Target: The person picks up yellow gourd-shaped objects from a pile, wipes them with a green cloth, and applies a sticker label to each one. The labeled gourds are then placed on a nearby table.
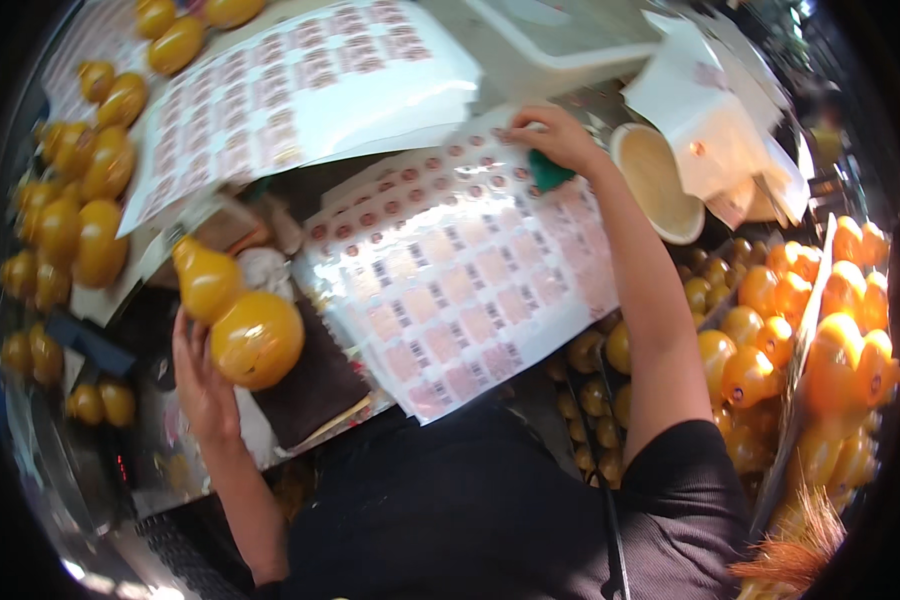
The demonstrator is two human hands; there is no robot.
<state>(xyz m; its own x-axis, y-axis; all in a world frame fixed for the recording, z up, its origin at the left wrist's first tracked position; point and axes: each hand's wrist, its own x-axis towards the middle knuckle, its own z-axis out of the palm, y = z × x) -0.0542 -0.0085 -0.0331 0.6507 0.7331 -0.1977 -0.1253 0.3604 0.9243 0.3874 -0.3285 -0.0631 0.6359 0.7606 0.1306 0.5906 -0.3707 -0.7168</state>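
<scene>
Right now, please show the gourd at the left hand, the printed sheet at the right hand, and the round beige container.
Gourd [254, 334]: head view, lower bulb.
Printed sheet [460, 285]: head view, central printed area.
Round beige container [660, 188]: head view, inner surface.

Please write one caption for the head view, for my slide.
Left hand at a glossy yellow gourd, right hand at the upper edge of a printed sheet.

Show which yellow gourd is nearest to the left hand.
The large two-bulbed gourd at the left hand, its smaller bulb toward the upper left. It is apart from the other gourds, which are farther from that hand.
</scene>
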